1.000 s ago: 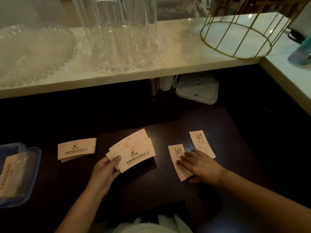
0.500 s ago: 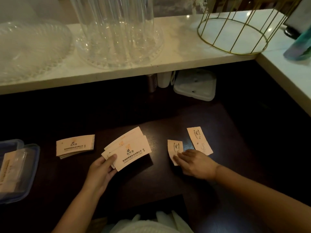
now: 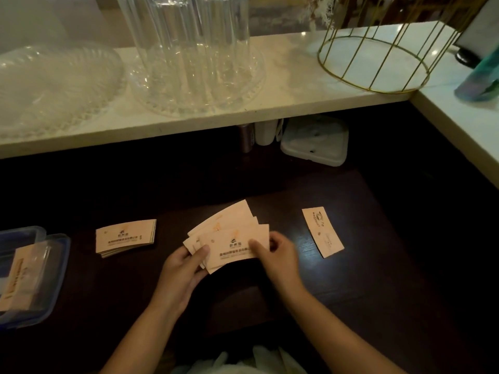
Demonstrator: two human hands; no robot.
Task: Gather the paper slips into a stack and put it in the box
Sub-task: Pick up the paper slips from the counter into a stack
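Observation:
A fanned bunch of pale orange paper slips (image 3: pixel 229 233) is held over the dark table. My left hand (image 3: pixel 186 268) grips its left corner, and my right hand (image 3: pixel 278 255) pinches its right edge with the top slip. One loose slip (image 3: pixel 322 232) lies on the table to the right. A neat stack of slips (image 3: pixel 125 237) rests to the left. At the far left stands a clear blue-rimmed plastic box (image 3: pixel 58 268) with slips inside.
A white counter (image 3: pixel 283 98) runs behind and down the right side, carrying glass dishes (image 3: pixel 189 63), a gold wire basket (image 3: pixel 378 55) and a teal bottle (image 3: pixel 480 79). A white lidded container (image 3: pixel 316 141) sits under the counter's edge.
My right hand picked one slip off the table on the right and carried it left onto the fanned bunch. One loose slip stays there. The left hand barely moved.

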